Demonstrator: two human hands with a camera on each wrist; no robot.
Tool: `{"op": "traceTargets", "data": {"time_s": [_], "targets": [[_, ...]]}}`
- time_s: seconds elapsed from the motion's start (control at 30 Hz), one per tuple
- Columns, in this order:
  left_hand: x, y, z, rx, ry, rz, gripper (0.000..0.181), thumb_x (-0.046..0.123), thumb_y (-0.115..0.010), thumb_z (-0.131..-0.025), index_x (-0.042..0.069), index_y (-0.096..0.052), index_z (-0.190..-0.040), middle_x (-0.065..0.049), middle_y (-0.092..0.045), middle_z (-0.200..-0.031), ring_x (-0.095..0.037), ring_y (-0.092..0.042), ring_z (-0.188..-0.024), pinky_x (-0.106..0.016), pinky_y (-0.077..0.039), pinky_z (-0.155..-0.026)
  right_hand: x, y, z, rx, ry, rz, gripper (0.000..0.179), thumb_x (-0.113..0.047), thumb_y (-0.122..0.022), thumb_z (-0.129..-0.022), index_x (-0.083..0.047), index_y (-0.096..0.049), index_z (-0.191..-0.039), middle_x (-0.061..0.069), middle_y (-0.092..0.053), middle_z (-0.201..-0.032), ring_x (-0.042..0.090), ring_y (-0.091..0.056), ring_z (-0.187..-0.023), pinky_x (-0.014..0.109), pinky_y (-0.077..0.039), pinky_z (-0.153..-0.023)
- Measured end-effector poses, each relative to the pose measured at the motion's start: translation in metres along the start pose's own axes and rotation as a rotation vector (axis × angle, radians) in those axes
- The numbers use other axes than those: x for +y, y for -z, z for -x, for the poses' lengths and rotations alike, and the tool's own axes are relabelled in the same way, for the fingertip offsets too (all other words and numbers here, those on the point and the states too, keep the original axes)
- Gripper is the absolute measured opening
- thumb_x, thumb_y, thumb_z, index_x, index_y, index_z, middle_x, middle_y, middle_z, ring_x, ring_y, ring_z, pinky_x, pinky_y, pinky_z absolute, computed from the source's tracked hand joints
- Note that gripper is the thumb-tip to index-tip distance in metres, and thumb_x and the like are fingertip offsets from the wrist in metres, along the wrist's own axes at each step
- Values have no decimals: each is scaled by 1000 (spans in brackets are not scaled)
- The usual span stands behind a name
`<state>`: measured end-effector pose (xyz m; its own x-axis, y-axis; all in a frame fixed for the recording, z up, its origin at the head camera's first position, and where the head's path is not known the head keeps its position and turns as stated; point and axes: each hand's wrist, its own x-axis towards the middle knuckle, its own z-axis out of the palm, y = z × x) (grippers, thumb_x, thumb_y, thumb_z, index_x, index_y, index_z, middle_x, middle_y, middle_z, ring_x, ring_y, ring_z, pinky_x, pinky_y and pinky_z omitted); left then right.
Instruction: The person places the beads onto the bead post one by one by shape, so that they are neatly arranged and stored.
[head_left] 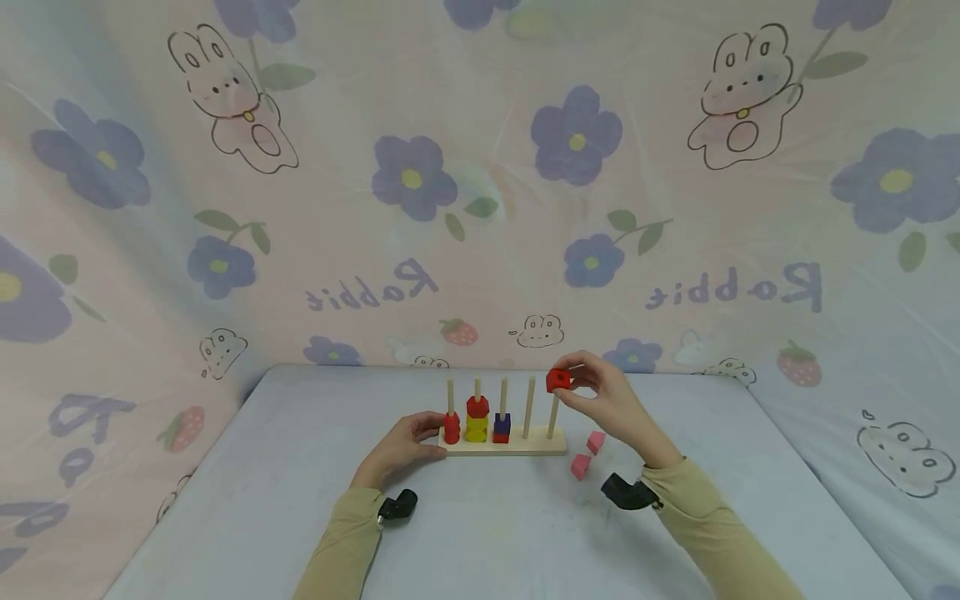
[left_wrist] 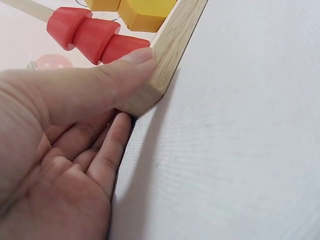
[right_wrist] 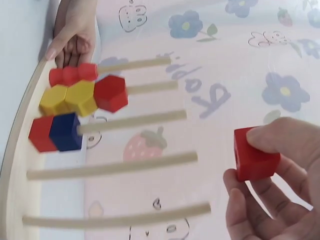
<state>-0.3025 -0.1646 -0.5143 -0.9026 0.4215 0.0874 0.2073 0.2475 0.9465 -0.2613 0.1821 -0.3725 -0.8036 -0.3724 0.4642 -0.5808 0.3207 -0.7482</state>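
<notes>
My right hand (head_left: 603,396) pinches a red block (right_wrist: 255,155) between thumb and fingers. The block has a hole in one face and, in the head view, appears at the top of the rightmost peg (head_left: 553,417); the right wrist view shows it apart from the pegs. With thumb on top, my left hand (head_left: 405,446) grips the left end of the wooden peg base (head_left: 502,450). From the left, the pegs carry red rounded pieces (right_wrist: 73,74), yellow hexagonal blocks (right_wrist: 67,99) under a red one (right_wrist: 111,94), then a red cube (right_wrist: 42,134) under a dark blue cube (right_wrist: 66,132). Two right pegs are bare.
Two pink blocks (head_left: 581,466) lie on the white table (head_left: 480,533) to the right of the base, below my right hand. A curtain (head_left: 487,233) printed with rabbits and flowers hangs behind the table. Each wrist wears a black camera (head_left: 628,492).
</notes>
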Motion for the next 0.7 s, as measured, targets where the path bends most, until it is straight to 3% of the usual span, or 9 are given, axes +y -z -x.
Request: {"op": "traceTargets", "data": {"time_s": [0.2,0.33,0.53,0.7], "targets": [[3,-1,1,0,10,-5,54,-1,-76,-78,-2,-53,-128,-19,-53,-132,-34,-51,-121,-42,-41,-103,-33,-22,-15,-8,81,-28,34,11,-67,-82,7,-57,-114,21,-61,-108,33,-61,-92,35,-54,-84],[3,-2,1,1,13,7,55,-3,-76,-78,-3,-53,-128,-20,-52,-132,-34,-51,-121,-42,-40,-103,-36,-35,-22,-15,68,-38,34,11,-68,-82,9,-57,-114,23,-61,-110,34,-61,-95,41,-52,-88],[8,-3,2,10,20,2,55,-5,-74,-79,-3,-52,-130,-19,-53,-131,-34,-50,-122,-44,-38,-104,-8,-53,-33,7,44,-8,36,7,-71,-81,4,-60,-115,16,-62,-112,29,-61,-100,41,-50,-92],[15,-4,4,2,13,7,55,-10,-70,-79,-8,-49,-130,-25,-51,-131,-41,-48,-122,-50,-36,-105,10,-61,-41,19,22,-10,36,3,-74,-80,-4,-63,-114,10,-63,-110,23,-62,-97,38,-52,-89]]}}
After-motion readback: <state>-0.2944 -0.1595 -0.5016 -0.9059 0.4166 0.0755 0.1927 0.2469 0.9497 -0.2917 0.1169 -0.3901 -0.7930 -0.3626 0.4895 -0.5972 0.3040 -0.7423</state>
